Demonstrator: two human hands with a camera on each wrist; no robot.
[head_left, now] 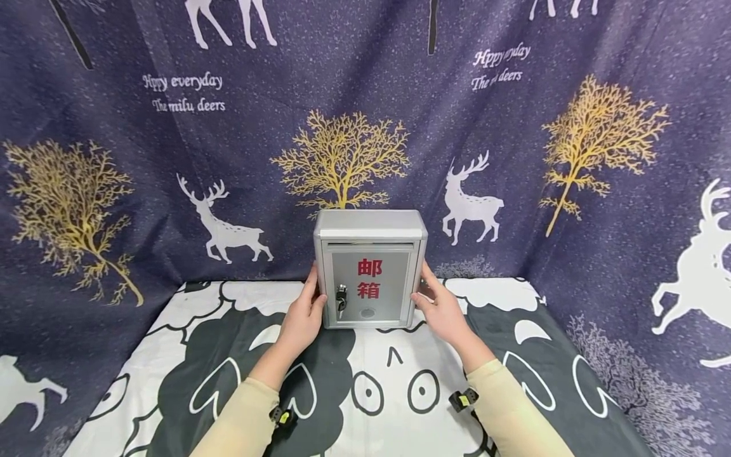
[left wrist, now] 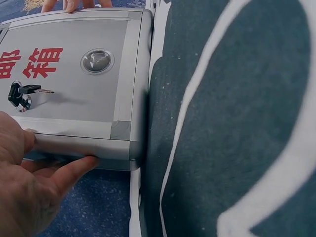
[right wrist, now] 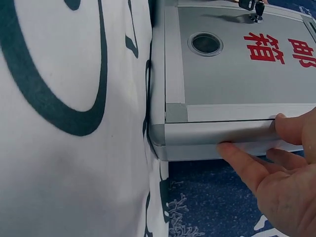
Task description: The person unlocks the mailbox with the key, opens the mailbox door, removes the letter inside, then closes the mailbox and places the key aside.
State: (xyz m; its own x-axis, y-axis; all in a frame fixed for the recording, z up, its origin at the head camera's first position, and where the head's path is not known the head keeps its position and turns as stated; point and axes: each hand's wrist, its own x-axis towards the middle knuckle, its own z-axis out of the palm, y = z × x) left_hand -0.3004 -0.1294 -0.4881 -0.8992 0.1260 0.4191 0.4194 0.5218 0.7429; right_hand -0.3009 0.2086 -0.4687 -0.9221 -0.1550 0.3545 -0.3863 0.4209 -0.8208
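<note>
A silver-grey metal mailbox (head_left: 337,266) with red characters on its front stands upright on the patterned cloth. A key (left wrist: 45,91) with a black head sits in the lock at the left of its door. My left hand (head_left: 302,320) grips the box's left side, thumb by the front edge and fingers along the side. On the opposite side, my right hand (head_left: 445,312) holds it the same way, seen closer in the right wrist view, where the mailbox (right wrist: 222,84) touches thumb and fingertips. Some fingers are partly hidden behind the box.
A cloth (head_left: 394,431) with cartoon sheep faces covers the table. Behind and on both sides hangs a dark blue curtain (head_left: 365,76) printed with deer and golden trees. Small black devices with yellow marks are at both wrists.
</note>
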